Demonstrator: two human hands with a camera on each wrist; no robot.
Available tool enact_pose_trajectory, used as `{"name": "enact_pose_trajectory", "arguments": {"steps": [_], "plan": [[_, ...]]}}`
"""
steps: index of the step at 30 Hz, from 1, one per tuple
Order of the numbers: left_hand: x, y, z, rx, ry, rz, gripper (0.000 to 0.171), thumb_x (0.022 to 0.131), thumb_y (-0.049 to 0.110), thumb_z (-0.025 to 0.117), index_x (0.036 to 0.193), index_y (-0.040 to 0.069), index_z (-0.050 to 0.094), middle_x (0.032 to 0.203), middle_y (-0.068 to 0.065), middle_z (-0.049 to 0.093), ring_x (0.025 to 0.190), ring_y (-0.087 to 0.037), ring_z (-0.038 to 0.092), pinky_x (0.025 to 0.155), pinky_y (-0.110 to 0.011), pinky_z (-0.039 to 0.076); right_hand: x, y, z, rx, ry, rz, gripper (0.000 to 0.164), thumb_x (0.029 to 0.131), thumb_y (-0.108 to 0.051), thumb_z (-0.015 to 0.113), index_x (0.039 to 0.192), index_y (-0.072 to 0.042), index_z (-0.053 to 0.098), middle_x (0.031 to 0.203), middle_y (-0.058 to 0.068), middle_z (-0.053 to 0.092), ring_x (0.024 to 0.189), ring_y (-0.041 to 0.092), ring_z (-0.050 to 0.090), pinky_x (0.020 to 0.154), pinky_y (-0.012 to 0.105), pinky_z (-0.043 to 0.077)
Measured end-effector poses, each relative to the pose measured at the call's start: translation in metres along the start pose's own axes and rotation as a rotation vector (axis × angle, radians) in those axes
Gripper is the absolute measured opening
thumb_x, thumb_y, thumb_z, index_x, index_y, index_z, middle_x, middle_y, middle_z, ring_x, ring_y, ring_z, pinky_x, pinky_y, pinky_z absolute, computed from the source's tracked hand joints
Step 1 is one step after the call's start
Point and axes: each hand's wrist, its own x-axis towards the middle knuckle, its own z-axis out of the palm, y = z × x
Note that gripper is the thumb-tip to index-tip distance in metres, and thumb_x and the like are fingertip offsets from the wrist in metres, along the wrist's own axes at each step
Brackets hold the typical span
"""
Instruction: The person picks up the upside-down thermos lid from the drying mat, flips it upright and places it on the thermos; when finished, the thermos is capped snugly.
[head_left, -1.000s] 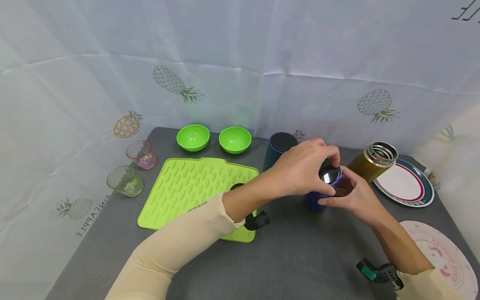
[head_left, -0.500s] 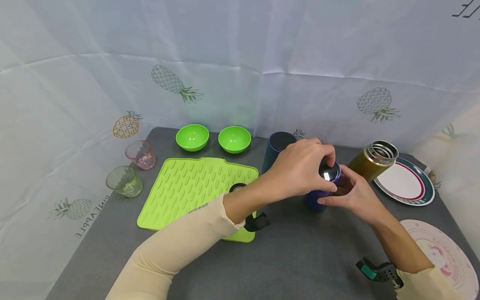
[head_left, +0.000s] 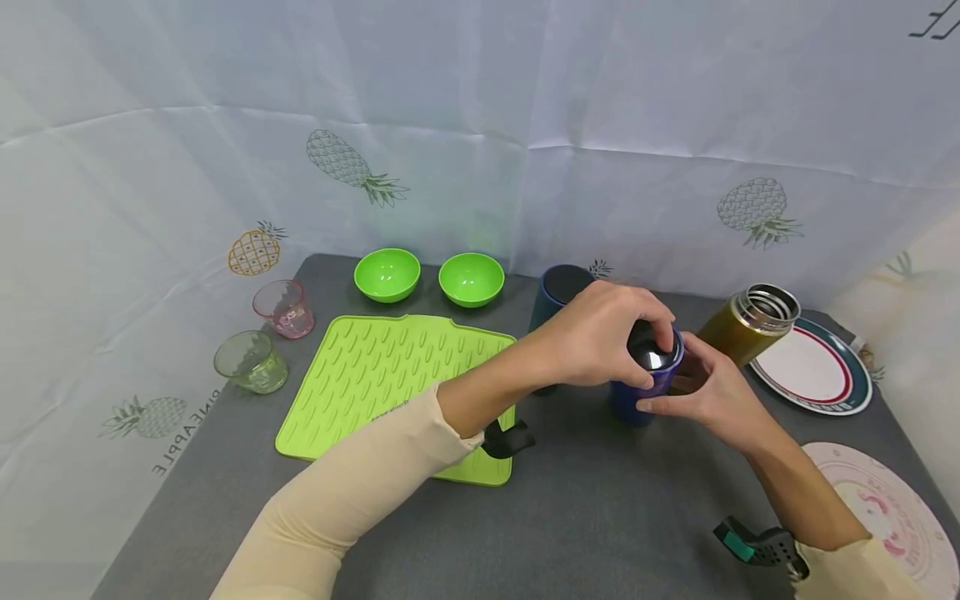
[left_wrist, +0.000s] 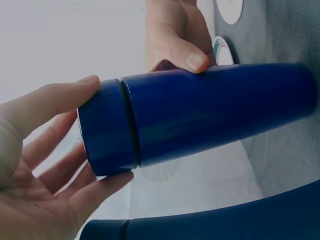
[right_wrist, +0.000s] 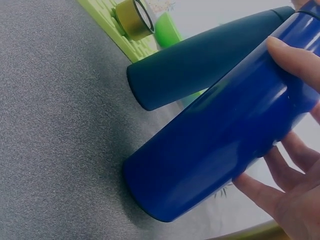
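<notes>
Slightly leftward has gone the left hand (head_left: pixel 600 333), its grip clamped on the cap (left_wrist: pixel 106 130); the right hand's (head_left: pixel 716 400) grip stays around the blue bottle (head_left: pixel 634 404), right of centre.

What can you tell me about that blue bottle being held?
The blue bottle is tall and glossy, perhaps painted metal, with a dark groove below its matching, black-topped lid. It stands upright on the grey table beside a teal bottle. The left hand grips the lid; the right hand holds the body.
</notes>
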Motion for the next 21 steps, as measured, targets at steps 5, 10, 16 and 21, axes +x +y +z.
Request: {"name": "enact_pose_trajectory", "arguments": {"steps": [5, 10, 16, 21], "plan": [[0.0016, -0.0029, -0.0025, -0.057, -0.049, 0.031, 0.020, 0.079, 0.011, 0.085, 0.095, 0.018, 0.076, 0.130, 0.008, 0.069, 0.128, -0.004, 0.058, 0.098, -0.008, 0.043, -0.0010, 0.0001, -0.0002, -0.012, 0.004, 0.001, 0.067, 0.082, -0.003, 0.082, 0.141, -0.011, 0.051, 0.123, -0.015, 0.063, 0.107, -0.004, 0.069, 0.086, 0.015, 0.057], [0.0023, -0.0031, -0.0033, -0.070, -0.078, 0.048, 0.020, 0.077, 0.008, 0.084, 0.092, 0.017, 0.073, 0.131, 0.009, 0.068, 0.129, -0.002, 0.057, 0.097, -0.008, 0.042, -0.0008, -0.0007, -0.0004, -0.020, 0.005, -0.004, 0.068, 0.081, -0.004, 0.082, 0.142, -0.012, 0.051, 0.124, -0.015, 0.063, 0.107, -0.004, 0.068, 0.087, 0.014, 0.056], [0.0018, 0.0011, -0.0002, -0.011, -0.032, 0.039, 0.024, 0.079, 0.010, 0.083, 0.097, 0.016, 0.069, 0.112, 0.007, 0.066, 0.110, -0.006, 0.059, 0.092, -0.012, 0.043, -0.0007, 0.0003, -0.0005, -0.016, 0.019, -0.012, 0.066, 0.081, -0.002, 0.082, 0.139, -0.012, 0.052, 0.123, -0.013, 0.063, 0.106, -0.002, 0.068, 0.087, 0.014, 0.056], [0.0004, 0.0045, 0.0063, 0.052, 0.045, -0.068, 0.034, 0.080, 0.024, 0.086, 0.104, 0.017, 0.064, 0.105, 0.007, 0.062, 0.100, -0.006, 0.055, 0.084, -0.014, 0.043, -0.0012, 0.0033, -0.0012, -0.007, 0.042, -0.020, 0.066, 0.081, 0.000, 0.081, 0.139, -0.012, 0.052, 0.120, -0.014, 0.064, 0.101, 0.000, 0.070, 0.084, 0.016, 0.058]]}}
